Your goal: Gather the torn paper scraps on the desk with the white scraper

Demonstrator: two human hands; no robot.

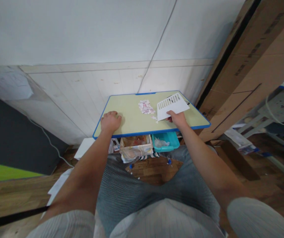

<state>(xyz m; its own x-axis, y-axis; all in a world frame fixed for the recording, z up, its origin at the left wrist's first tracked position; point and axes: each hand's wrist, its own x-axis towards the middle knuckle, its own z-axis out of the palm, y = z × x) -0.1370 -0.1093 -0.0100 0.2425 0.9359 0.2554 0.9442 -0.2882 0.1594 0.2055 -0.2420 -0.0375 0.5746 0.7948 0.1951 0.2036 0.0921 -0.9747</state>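
A white paper sheet [173, 109] with a row of rectangular slots cut along its far side is in my right hand [178, 119], pinched at its near edge between thumb and fingers. The sheet is tilted over the right part of the small table [129, 120], and something dark shows partly from under it. My left hand [111, 121] rests palm down at the table's left end, thumb apart from the bent fingers, with nothing visible in it. Between the hands, nearer the wall, lies a pile of small white and pinkish paper scraps [146, 107]. A few loose scraps [154, 117] lie beside the sheet.
Below the tabletop are a cloth-lined basket [135, 150] and a turquoise bin [170, 145] holding crumpled clear material. Tall cardboard boxes [246, 59] stand close on the right. A white wall [94, 29] with a hanging cable [158, 46] rises behind the table.
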